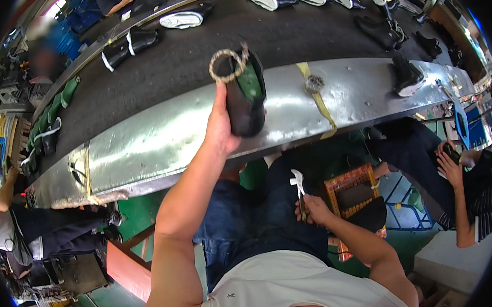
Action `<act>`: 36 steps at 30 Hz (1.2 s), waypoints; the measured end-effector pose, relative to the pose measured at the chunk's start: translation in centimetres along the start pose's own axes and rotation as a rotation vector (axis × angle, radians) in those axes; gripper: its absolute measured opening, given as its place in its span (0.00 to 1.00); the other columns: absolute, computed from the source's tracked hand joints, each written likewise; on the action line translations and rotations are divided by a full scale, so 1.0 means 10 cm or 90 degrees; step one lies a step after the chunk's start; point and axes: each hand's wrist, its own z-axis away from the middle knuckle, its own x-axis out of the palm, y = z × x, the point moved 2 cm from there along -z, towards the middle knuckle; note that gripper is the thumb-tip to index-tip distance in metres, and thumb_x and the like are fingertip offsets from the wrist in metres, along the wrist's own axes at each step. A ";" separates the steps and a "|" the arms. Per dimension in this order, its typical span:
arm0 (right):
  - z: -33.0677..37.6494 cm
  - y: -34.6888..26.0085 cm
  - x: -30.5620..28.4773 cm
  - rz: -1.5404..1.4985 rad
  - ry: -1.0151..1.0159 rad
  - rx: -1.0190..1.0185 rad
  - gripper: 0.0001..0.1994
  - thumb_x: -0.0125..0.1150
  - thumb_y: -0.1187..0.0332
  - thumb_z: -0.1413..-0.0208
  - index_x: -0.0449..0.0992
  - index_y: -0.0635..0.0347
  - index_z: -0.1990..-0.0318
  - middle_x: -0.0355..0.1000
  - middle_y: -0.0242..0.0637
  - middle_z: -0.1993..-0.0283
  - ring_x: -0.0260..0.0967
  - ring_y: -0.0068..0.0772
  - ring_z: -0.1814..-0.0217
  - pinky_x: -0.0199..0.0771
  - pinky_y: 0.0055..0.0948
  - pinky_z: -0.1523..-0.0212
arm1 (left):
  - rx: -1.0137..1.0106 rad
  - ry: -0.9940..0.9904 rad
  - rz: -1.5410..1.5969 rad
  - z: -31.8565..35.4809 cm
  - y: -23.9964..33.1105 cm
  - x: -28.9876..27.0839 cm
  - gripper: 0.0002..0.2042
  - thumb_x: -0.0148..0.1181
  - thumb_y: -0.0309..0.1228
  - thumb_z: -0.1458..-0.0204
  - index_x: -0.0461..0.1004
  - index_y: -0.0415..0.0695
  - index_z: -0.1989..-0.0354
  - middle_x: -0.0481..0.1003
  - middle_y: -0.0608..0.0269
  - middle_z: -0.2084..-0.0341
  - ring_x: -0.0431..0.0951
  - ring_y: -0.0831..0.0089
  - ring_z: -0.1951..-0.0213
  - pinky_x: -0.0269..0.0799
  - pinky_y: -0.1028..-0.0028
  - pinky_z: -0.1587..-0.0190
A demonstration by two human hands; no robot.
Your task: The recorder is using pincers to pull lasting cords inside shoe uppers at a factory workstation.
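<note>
Out over the metal edge of the bench, my left hand (221,128) grips a black shoe (247,116) from its left side. Green material shows inside the shoe's opening, and a pale rope-like ring (213,71) stands at its far end. Low in front of my lap, my right hand (316,209) is closed round the handles of lasting pincers (298,182). Their bright metal head points away from me, with a curved beak and a small block at the side. The handles are partly hidden by my fingers.
A dark conveyor belt (166,70) carries several black shoes with white soles (182,20). Yellow tape with a round object (313,84) crosses the metal ledge (143,149). An orange-patterned frame (351,189) stands right of my knees. Co-workers sit at left and right.
</note>
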 end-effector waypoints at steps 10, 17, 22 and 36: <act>-0.44 -0.37 -0.27 -0.027 -0.024 0.071 0.31 0.31 0.44 0.28 0.71 0.67 0.53 0.77 0.43 0.64 0.79 0.32 0.70 0.67 0.21 0.82 | 0.326 0.187 -0.741 -2.42 0.39 -0.07 0.42 0.65 0.54 0.47 0.60 0.34 0.33 0.71 0.35 0.42 0.70 0.47 0.38 0.64 0.62 0.36; -0.89 -0.69 -0.38 -0.075 -0.032 0.142 0.29 0.32 0.45 0.28 0.70 0.65 0.51 0.77 0.42 0.64 0.79 0.32 0.69 0.65 0.22 0.83 | 0.070 -0.191 -0.458 -2.78 0.98 -0.35 0.37 0.68 0.41 0.47 0.60 0.42 0.30 0.66 0.59 0.35 0.62 0.65 0.33 0.60 0.67 0.35; -1.21 -0.84 -0.46 -0.024 -0.081 0.137 0.14 0.48 0.65 0.38 0.71 0.63 0.50 0.76 0.45 0.65 0.75 0.32 0.72 0.62 0.23 0.84 | 0.136 0.068 -0.779 -3.43 1.98 -1.05 0.37 0.60 0.28 0.52 0.58 0.40 0.29 0.62 0.50 0.32 0.58 0.54 0.30 0.60 0.61 0.32; -1.90 -0.61 -0.77 -0.021 -0.113 0.298 0.11 0.55 0.71 0.42 0.73 0.62 0.52 0.77 0.46 0.66 0.73 0.31 0.74 0.60 0.23 0.86 | 0.255 0.358 -1.647 -4.65 3.30 -1.40 0.37 0.69 0.63 0.58 0.78 0.41 0.52 0.79 0.50 0.52 0.74 0.55 0.41 0.57 0.57 0.32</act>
